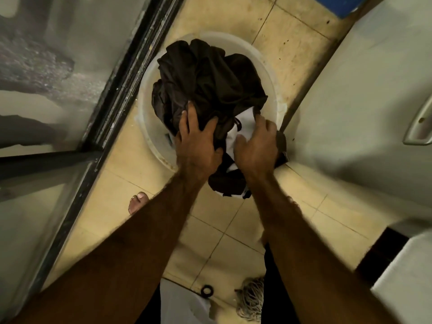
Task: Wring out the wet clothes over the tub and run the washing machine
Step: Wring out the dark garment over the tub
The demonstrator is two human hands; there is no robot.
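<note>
A yellowed tile floor [294, 57] carries the pale tub [236, 40], heaped with dark wet clothes [205, 78]. The left hand [198, 143] clutches dark cloth; the right hand [257, 146] grips white fabric [244, 127], apparently gathering both above the tub so drips fall inside.

The left hand [198, 146] and right hand [256, 146] are showing bare, as are both hairy forearms [149, 230] leading to them. One foot [138, 202] is going unshod. Dark clothing [273, 288] is covering the lower body.
</note>
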